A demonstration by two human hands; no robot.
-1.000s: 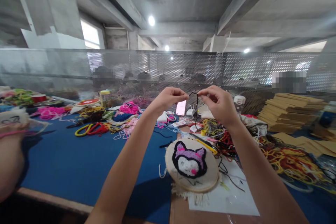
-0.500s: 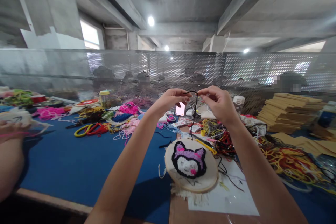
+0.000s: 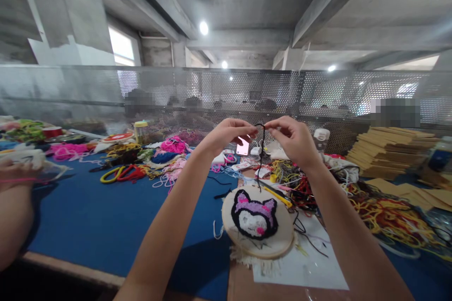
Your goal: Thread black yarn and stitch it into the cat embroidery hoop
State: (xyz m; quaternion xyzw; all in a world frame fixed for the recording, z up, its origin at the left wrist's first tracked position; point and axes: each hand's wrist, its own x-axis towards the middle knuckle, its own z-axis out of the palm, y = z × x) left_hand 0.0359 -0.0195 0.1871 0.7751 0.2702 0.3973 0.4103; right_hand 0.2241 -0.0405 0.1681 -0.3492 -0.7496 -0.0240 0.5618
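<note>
Black yarn (image 3: 262, 153) is pinched between the fingertips of my left hand (image 3: 231, 134) and my right hand (image 3: 291, 138), both raised above the table. A short stretch spans the small gap between them, and a length hangs down toward the embroidery hoop (image 3: 226, 230). The hoop lies on the table below my hands. Its white cloth bears a tufted cartoon face (image 3: 252, 223) in black, purple, white and pink, with a hood and two pointed ears. Whether a needle is in my fingers I cannot make out.
Red-and-yellow-handled scissors (image 3: 122, 174) lie on the blue table (image 3: 106, 216). Behind are yarn heaps (image 3: 175, 145) and a lit phone (image 3: 242, 146). A yellow-and-black tool (image 3: 277, 195) touches the hoop's far side. Tangled yarn (image 3: 391, 218) and stacked brown envelopes (image 3: 390, 150) are right; a co-worker's hand (image 3: 17, 171) is left.
My left hand has shifted slightly right, closer to my right hand, so the yarn between them is shorter. The hoop stays in place.
</note>
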